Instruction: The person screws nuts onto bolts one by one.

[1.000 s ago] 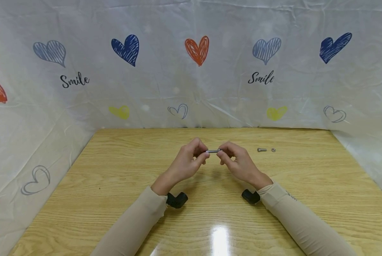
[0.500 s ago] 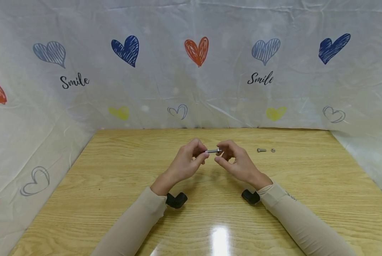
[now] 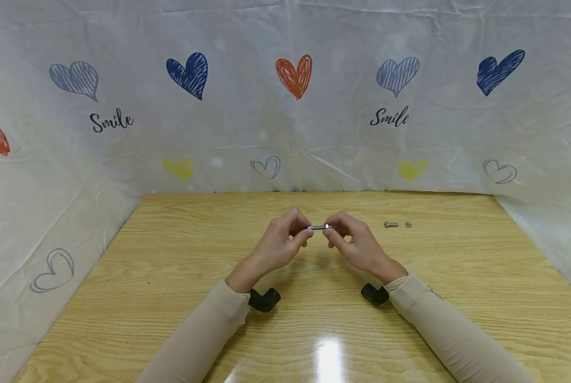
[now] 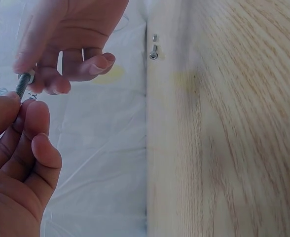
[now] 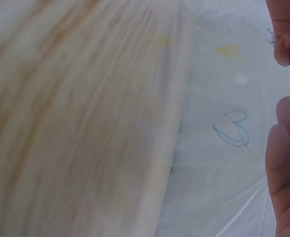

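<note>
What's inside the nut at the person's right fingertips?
A threaded bolt runs into the nut from the left hand. The part within is hidden by the nut itself, and the right hand covers some of its outside.

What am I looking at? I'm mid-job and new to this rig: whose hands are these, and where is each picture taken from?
No machine here: a person is working bare-handed. The head picture looks forward and down from a camera on the person's head; the other two come from a camera on each wrist. The left hand pinches a bolt, and the right hand pinches the nut that sits on it. On the table, to the right of both hands, lie a second bolt and a second nut. Behind hangs a white printed cloth. The held bolt does not show in the right wrist picture.
</note>
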Motion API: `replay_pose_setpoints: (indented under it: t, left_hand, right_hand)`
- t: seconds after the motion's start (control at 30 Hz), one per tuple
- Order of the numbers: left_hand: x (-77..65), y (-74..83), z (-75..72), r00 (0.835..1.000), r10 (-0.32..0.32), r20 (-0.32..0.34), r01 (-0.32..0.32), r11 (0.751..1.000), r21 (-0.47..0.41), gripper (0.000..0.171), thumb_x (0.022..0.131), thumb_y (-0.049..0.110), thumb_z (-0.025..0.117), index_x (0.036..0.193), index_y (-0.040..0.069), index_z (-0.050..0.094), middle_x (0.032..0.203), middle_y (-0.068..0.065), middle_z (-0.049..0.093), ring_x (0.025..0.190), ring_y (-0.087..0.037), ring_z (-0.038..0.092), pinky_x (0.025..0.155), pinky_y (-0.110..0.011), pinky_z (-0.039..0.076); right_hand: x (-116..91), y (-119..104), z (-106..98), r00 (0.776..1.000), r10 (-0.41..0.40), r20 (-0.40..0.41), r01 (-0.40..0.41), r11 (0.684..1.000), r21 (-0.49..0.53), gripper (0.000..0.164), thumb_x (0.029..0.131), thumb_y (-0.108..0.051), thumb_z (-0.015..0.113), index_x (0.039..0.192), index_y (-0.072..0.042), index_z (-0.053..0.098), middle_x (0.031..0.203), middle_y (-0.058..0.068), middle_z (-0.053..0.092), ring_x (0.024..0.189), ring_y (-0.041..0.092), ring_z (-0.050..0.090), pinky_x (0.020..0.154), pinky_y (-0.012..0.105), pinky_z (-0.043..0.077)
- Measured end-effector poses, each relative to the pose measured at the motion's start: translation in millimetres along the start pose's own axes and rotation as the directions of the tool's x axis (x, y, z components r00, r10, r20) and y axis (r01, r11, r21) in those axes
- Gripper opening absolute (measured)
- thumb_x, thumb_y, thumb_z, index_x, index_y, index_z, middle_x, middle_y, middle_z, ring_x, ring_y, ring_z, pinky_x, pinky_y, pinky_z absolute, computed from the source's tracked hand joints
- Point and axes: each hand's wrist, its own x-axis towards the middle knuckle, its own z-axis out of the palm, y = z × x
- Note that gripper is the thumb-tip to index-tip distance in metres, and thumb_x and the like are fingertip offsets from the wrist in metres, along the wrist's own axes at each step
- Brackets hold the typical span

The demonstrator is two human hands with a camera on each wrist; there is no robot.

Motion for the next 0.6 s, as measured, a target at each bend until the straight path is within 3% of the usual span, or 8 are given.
replay_pose_setpoints:
  t: [0.2,0.37,0.6]
  left_hand:
    - [0.0,-0.5,1.1,1.000,0.005,0.007,-0.005,1.000,-0.001,0.006,0.095,0.005,0.059,0.096,0.005,0.053,0.083,-0.003,0.060,0.063,-0.018,0.059,0.056,-0.028,0.049]
    - [-0.1,-1.2,0.8,1.000,0.012,0.009,-0.012,1.000,-0.016,0.006,0.095,0.006,0.058,0.097,0.003,0.053,0.082,-0.002,0.059,0.065,-0.029,0.060,0.057,-0.029,0.049]
    - [-0.4,-1.1,-0.9,1.000,0.025,0.006,-0.025,1.000,-0.006,0.010,0.096,0.009,0.058,0.097,0.001,0.053,0.081,-0.001,0.060,0.063,-0.011,0.058,0.055,-0.027,0.047]
  right_hand:
    - [-1.1,23.1,3.4,0.999,0.036,-0.013,-0.036,0.999,-0.014,0.012,0.098,-0.005,0.053,0.094,-0.011,0.063,0.083,-0.001,0.061,0.068,0.021,0.061,0.064,0.032,0.050]
    - [-2.6,31.3,2.8,0.999,0.037,0.004,-0.037,0.999,0.006,0.009,0.099,-0.013,0.054,0.106,-0.013,0.059,0.085,0.004,0.062,0.069,0.022,0.062,0.063,0.034,0.050]
    - [-2.8,33.2,2.7,1.000,-0.011,-0.005,0.011,1.000,0.008,0.029,0.093,-0.012,0.063,0.120,-0.011,0.053,0.097,0.001,0.062,0.074,0.013,0.063,0.066,0.032,0.052]
